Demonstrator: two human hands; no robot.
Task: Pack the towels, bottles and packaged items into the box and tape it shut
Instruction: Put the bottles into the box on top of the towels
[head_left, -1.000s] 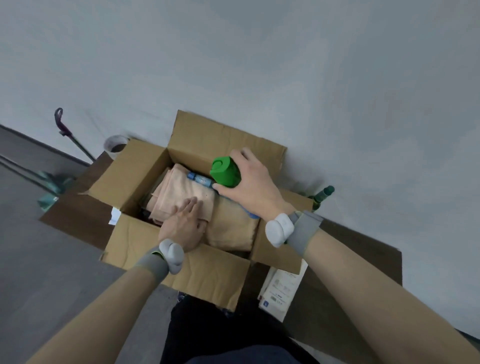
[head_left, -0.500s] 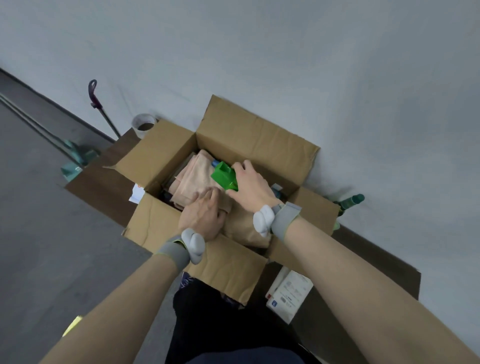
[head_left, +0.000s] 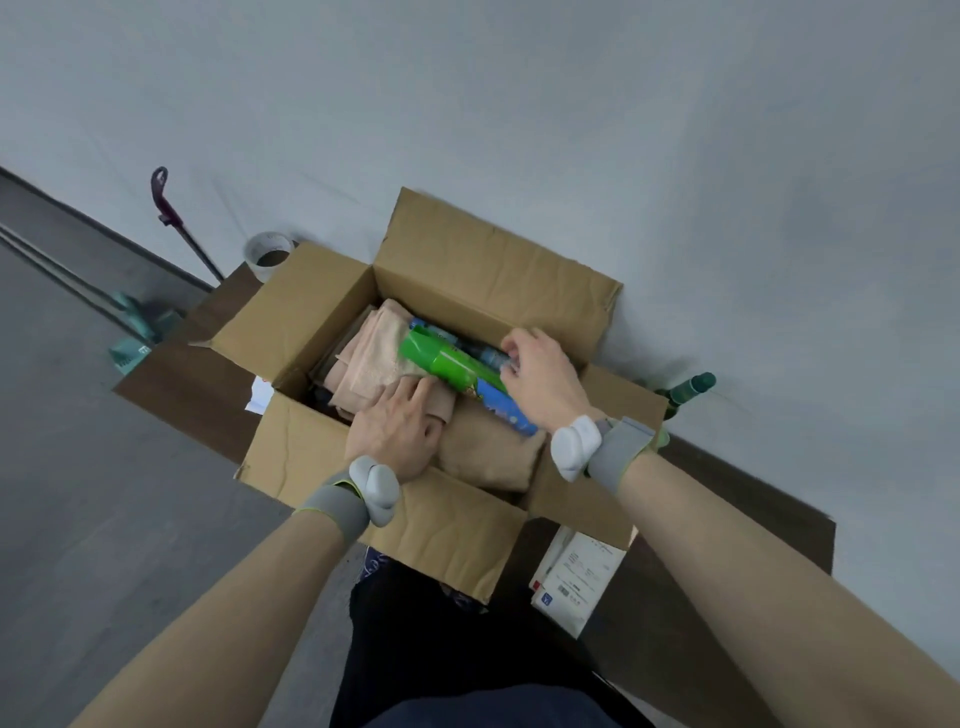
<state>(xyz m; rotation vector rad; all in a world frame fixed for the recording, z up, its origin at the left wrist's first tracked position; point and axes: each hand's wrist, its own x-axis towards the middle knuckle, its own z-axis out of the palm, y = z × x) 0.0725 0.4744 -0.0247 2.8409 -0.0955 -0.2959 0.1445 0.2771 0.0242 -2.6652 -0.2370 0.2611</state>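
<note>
Nearest, a white packet (head_left: 574, 577) lies on the brown table (head_left: 171, 384), partly under a flap of the open box (head_left: 452, 525). Inside the box the left hand (head_left: 395, 431) presses down, fingers together, on the folded beige towels (head_left: 374, 358). The right hand (head_left: 540, 384) curls its fingers round a green can (head_left: 447, 361) that lies tilted across them, cap to the left. Farther off, a green bottle (head_left: 693, 387) is on the table right of the box, and a tape roll (head_left: 267, 254) sits by the box's far left flap.
</note>
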